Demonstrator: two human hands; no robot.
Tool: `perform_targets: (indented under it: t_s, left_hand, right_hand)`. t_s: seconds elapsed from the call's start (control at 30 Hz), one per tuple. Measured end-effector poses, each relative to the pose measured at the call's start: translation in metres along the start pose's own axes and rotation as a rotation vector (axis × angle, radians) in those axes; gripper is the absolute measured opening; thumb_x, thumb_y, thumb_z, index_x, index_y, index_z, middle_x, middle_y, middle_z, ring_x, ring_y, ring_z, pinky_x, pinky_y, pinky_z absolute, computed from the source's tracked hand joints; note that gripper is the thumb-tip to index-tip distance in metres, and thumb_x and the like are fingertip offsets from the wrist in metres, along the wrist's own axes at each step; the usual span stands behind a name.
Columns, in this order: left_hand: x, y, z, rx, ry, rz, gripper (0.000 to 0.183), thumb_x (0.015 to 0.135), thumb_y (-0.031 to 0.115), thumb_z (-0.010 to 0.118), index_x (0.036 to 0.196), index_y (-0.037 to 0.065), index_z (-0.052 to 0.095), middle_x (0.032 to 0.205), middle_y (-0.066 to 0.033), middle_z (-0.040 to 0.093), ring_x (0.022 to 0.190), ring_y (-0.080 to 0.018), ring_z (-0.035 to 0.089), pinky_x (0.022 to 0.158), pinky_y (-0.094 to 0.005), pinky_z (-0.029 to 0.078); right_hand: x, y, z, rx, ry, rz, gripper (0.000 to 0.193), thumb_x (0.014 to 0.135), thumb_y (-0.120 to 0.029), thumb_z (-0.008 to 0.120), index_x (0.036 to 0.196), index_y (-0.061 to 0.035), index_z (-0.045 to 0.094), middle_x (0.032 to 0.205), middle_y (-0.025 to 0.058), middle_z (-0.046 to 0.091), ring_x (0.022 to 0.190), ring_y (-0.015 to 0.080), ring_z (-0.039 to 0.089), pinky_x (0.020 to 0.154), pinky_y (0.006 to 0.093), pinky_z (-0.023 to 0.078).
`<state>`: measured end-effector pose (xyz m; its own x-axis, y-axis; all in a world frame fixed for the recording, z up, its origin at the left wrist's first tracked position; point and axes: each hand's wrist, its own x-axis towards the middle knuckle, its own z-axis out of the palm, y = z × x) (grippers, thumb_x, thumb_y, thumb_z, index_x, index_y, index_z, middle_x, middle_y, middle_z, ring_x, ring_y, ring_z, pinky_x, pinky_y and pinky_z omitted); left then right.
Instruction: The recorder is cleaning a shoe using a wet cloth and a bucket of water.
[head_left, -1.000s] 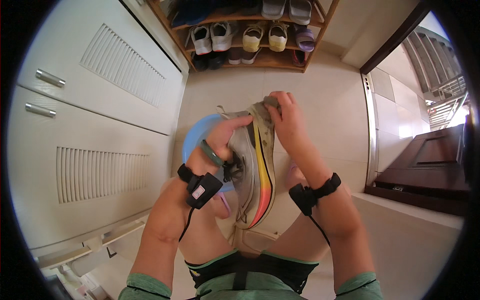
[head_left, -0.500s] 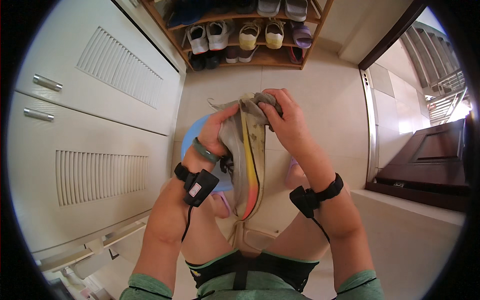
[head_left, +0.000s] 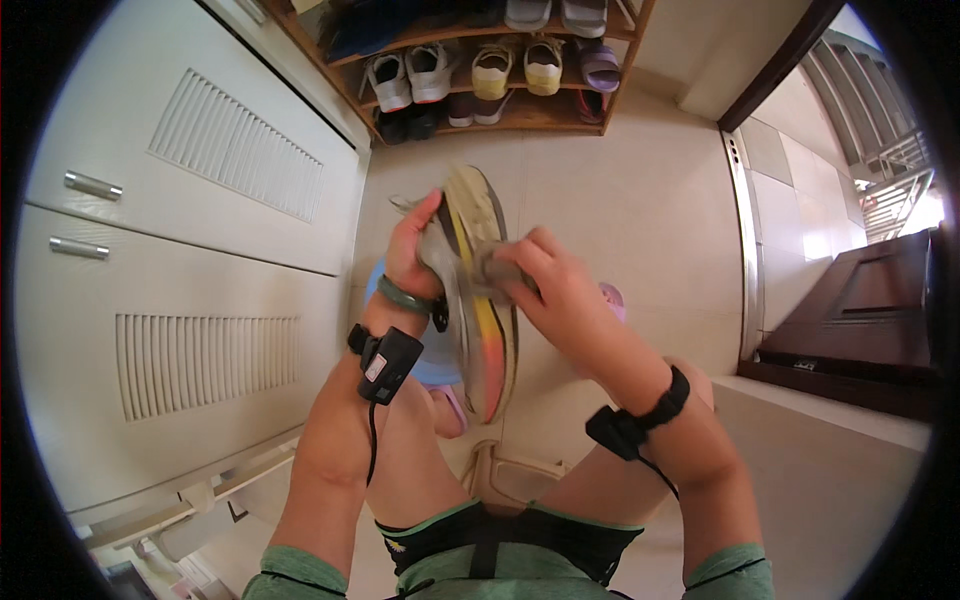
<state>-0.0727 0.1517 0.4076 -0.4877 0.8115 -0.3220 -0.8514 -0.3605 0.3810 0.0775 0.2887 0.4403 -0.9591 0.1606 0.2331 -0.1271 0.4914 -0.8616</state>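
Observation:
A grey sneaker (head_left: 490, 345) with a yellow-to-pink stripe along its sole hangs in front of me, its sole edge turned to the right. Around its heel-to-middle upper on the left side, my left hand (head_left: 411, 258) is closed and holds it up. My right hand (head_left: 550, 285) grips a crumpled grey cloth (head_left: 496, 270) and presses it against the middle of the sole; both are slightly blurred by motion. Part of the cloth is hidden by my fingers. Loose lace ends show beyond my left fingers.
Below the sneaker is a light-blue round object (head_left: 440, 368), mostly hidden. A wooden shoe rack (head_left: 560, 128) with several pairs stands ahead. White louvred cabinet doors (head_left: 240, 235) line the left. At right are a doorway threshold (head_left: 745, 250) and a dark brown door (head_left: 850, 320).
My right hand has slid the cloth from the sneaker's far end down toward its middle. The sneaker and my left hand have shifted slightly up and left.

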Motion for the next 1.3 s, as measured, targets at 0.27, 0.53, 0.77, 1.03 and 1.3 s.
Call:
perform_targets:
  t_s: [0.27,0.53,0.77,1.03,1.3]
  left_hand:
    - [-0.002,-0.028,0.014,-0.047,-0.019,-0.170,0.035,0.093,0.028,0.043,0.114,0.003,0.054,0.108,-0.0136,0.061,0.096,-0.0277,0.059,0.088,-0.0423,0.046]
    - [-0.002,-0.028,0.005,0.064,0.129,-0.074,0.033,0.091,0.028,0.048,0.111,0.003,0.055,0.106,-0.0117,0.061,0.096,-0.0264,0.059,0.087,-0.0409,0.047]
    - [-0.003,-0.026,0.017,0.057,0.011,-0.110,0.035,0.092,0.028,0.048,0.116,0.003,0.051,0.112,-0.0114,0.058,0.100,-0.0258,0.057,0.090,-0.0395,0.045]
    - [-0.012,-0.008,0.018,0.173,-0.006,-0.001,0.036,0.093,0.024,0.049,0.121,0.003,0.046,0.121,-0.0116,0.052,0.111,-0.0262,0.050,0.095,-0.0424,0.041]
    - [-0.008,-0.024,0.010,0.247,-0.017,0.117,0.033,0.091,0.017,0.051,0.122,0.003,0.046,0.119,-0.0096,0.052,0.109,-0.0246,0.051,0.096,-0.0409,0.040]
  right_hand:
    - [0.022,0.019,-0.015,-0.032,0.263,0.096,0.021,0.078,-0.009,0.061,0.099,-0.0072,0.057,0.093,0.0147,0.054,0.083,0.0363,0.056,0.069,0.0405,0.047]
    - [0.008,0.012,-0.008,-0.146,0.082,0.058,0.019,0.081,-0.013,0.059,0.100,-0.0068,0.057,0.093,0.0155,0.055,0.081,0.0370,0.056,0.070,0.0406,0.047]
    - [0.020,0.018,-0.009,-0.058,0.261,0.186,0.024,0.082,-0.016,0.059,0.104,-0.0059,0.056,0.096,0.0174,0.056,0.086,0.0382,0.056,0.075,0.0413,0.046]
    - [0.018,0.040,-0.005,0.185,0.286,0.298,0.028,0.084,-0.017,0.057,0.108,-0.0026,0.052,0.101,0.0211,0.055,0.092,0.0382,0.054,0.081,0.0381,0.044]
    - [0.035,0.027,0.015,0.013,0.423,0.134,0.025,0.082,-0.012,0.057,0.104,-0.0020,0.052,0.102,0.0186,0.053,0.091,0.0375,0.054,0.079,0.0391,0.045]
